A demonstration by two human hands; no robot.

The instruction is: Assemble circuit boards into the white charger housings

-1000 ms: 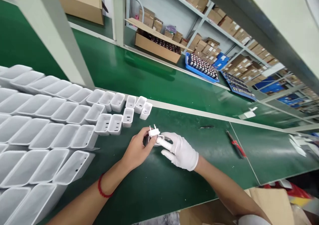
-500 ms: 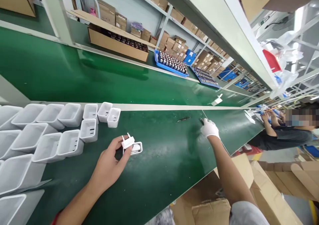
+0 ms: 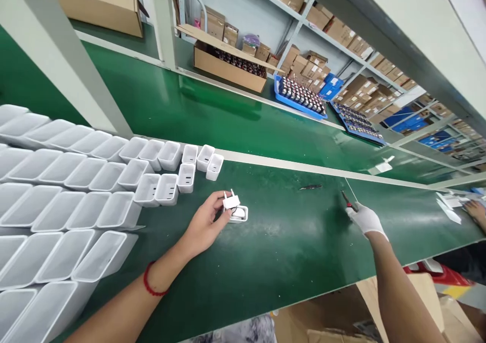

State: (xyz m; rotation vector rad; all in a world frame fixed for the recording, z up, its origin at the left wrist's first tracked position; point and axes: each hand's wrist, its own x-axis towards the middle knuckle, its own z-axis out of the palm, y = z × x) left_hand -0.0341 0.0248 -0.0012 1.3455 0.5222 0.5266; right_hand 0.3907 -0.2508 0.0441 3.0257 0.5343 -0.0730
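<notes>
On green mat [image 3: 284, 246]: left grip [image 3: 203, 226] around white plug [image 3: 231, 201], right grip [image 3: 365, 219] around half-hidden pliers [image 3: 347, 201].

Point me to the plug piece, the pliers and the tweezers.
plug piece [image 3: 232, 201], head view, white body below the prongs.
pliers [image 3: 347, 201], head view, exposed dark end.
tweezers [image 3: 310, 186], head view, middle of their length.

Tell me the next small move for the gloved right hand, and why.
Probably lift the pliers and carry them to the two-pin plug insert: the right hand covers their handles, while the left hand pinches the insert at the white casing.
</notes>
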